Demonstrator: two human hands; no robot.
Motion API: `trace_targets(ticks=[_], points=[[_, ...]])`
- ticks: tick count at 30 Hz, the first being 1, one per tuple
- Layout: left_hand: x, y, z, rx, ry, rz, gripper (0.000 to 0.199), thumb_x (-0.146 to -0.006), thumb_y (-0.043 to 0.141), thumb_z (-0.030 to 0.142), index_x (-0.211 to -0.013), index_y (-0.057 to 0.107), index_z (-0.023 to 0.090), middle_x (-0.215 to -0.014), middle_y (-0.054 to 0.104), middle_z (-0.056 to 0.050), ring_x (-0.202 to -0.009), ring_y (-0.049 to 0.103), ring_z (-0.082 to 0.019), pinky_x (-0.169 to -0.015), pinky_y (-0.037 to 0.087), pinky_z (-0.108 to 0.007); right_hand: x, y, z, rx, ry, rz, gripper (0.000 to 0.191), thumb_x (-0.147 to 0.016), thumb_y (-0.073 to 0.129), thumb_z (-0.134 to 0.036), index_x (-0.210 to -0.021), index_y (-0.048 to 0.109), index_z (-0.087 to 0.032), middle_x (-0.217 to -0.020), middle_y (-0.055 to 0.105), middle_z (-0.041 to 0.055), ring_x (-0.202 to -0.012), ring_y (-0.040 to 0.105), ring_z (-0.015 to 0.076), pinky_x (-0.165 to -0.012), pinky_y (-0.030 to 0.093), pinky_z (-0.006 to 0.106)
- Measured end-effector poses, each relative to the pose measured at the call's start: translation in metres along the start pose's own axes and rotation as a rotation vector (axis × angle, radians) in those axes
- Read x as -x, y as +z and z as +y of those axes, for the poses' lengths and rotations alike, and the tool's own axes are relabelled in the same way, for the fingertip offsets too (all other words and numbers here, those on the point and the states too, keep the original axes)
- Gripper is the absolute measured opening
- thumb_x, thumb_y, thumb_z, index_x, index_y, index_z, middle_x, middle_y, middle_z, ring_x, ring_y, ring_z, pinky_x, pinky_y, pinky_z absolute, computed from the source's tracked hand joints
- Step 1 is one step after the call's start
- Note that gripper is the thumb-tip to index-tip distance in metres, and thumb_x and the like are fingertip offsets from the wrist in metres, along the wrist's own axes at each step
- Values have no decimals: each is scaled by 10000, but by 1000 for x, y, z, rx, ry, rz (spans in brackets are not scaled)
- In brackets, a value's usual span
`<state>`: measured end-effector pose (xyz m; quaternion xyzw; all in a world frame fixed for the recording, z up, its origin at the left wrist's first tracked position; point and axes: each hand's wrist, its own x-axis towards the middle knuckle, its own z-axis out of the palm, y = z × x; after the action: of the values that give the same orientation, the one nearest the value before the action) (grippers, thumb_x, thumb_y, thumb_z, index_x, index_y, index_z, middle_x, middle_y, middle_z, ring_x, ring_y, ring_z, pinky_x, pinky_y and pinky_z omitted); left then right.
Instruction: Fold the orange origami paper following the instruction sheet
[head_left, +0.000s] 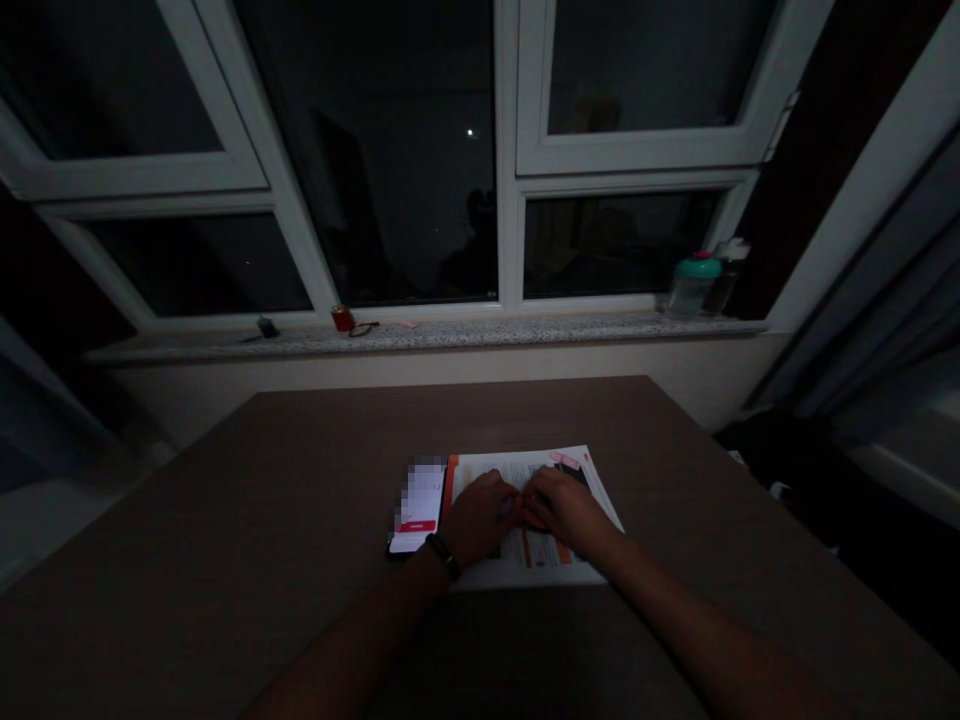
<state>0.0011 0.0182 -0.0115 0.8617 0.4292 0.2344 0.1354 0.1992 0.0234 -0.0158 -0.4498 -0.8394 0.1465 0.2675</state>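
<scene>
My left hand (481,518) and my right hand (564,508) meet over a printed booklet (480,575) with orange and white pages. Both sets of fingers are bent inward and closed, their tips almost touching. A small orange-red thing (531,517) shows between them, too dark and too covered for its kind to be made out. A dark band (442,556) circles my left wrist. Just left of the booklet lies a phone (421,505) with a lit screen, part of it blurred out. Near the booklet's top right corner is a pink piece (565,460).
The brown table (330,450) reaches toward a stone windowsill (465,335). On the sill stand a small red jar (343,319), a small dark object (266,326) and a clear bottle with a green lid (694,285). Curtains (885,270) hang at the right. The room is dim.
</scene>
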Motion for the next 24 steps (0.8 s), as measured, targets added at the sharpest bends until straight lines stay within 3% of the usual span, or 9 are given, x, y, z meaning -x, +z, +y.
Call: trace_targets(ticks=[13,19,24], points=[[2,-3,0,109,-81,-17,109,-886,619,276,-906,566,182,-912,581,-14,-815,562,-171,-674,406,-272,4,-8,-2,4,-101,-40,128,-932,599,-293,-960,671,-191,-900,621,49,-883,584,190,-764,429,285],[1,-5,1,196,-130,-48,113,-887,605,298,-926,570,198,-863,631,9,-771,580,-157,-653,412,-257,3,-11,-5,28,-137,-31,111,-927,603,-244,-857,659,-178,-849,616,42,-838,564,185,-732,403,285],[0,-8,2,234,-95,28,93,-902,600,286,-917,614,195,-877,637,-1,-777,590,-152,-705,434,-265,3,-14,-5,67,-164,26,121,-925,610,-234,-821,642,-181,-821,604,32,-814,551,184,-731,380,294]])
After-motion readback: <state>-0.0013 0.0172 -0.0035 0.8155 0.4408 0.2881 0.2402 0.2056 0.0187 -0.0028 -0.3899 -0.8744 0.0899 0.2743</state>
